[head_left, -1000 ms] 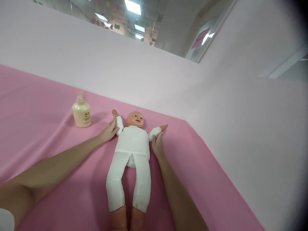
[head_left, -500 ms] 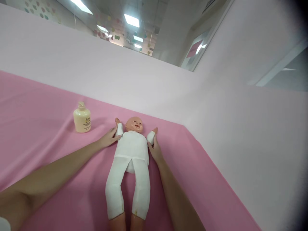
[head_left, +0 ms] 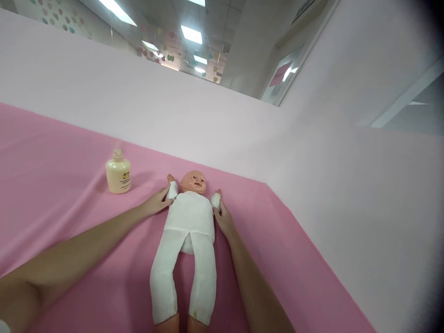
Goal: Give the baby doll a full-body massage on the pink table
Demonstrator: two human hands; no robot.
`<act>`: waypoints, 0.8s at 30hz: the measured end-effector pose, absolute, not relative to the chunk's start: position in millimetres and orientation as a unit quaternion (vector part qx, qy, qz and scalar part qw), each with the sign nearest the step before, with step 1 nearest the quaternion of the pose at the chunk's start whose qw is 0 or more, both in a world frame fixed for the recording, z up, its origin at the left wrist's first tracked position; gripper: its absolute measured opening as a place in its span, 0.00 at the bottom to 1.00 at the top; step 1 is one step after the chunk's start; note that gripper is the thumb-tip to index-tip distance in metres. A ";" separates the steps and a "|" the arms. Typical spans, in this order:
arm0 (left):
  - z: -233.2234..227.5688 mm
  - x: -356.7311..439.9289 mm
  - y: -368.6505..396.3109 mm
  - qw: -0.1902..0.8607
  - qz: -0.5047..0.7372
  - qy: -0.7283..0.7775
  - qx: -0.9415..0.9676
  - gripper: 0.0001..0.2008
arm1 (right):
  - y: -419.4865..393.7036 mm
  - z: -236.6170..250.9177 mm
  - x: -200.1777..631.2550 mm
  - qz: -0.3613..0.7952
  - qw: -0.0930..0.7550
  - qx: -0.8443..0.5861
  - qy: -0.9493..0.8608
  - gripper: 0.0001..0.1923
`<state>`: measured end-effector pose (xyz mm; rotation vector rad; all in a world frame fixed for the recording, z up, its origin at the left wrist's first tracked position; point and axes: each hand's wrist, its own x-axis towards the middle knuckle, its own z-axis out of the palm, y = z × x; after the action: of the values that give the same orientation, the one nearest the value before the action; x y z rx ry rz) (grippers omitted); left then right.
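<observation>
A baby doll (head_left: 190, 212) with a white cloth body lies on its back on a pink sheet (head_left: 79, 259), head toward the wall. My left hand (head_left: 157, 201) is closed around the doll's raised arm on the left, thumb on the near side. On the other side, my right hand (head_left: 225, 218) grips the doll's other arm, fingers behind the white sleeve and thumb by the shoulder. Both small doll hands stick out above my fingers. The doll's feet run out of view at the bottom.
A cream pump bottle (head_left: 118, 173) with dark print stands on the sheet left of the doll. A white wall (head_left: 138, 106) borders the sheet at the back and right. Above it, a window (head_left: 194, 51) shows ceiling lights and coloured heart stickers.
The doll's arm in my right hand has moved inward, nearer its head. My left hand keeps its hold with little movement. The view has tipped up slightly.
</observation>
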<state>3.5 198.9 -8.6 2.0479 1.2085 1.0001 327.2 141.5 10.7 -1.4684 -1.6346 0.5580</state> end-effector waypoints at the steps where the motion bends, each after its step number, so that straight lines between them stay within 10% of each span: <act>1: -8.7 2.9 199.9 0.281 0.368 0.448 0.765 0.40 | 141.7 11.0 327.0 0.227 0.419 -0.588 -0.653 0.38; 24: 0.7 1.0 197.8 0.322 0.356 0.445 0.756 0.39 | 135.8 19.9 322.6 0.249 0.412 -0.578 -0.659 0.31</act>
<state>1.0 197.8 0.7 1.9839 1.1682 0.9353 322.6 135.8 19.9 -1.4532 -1.6581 0.6255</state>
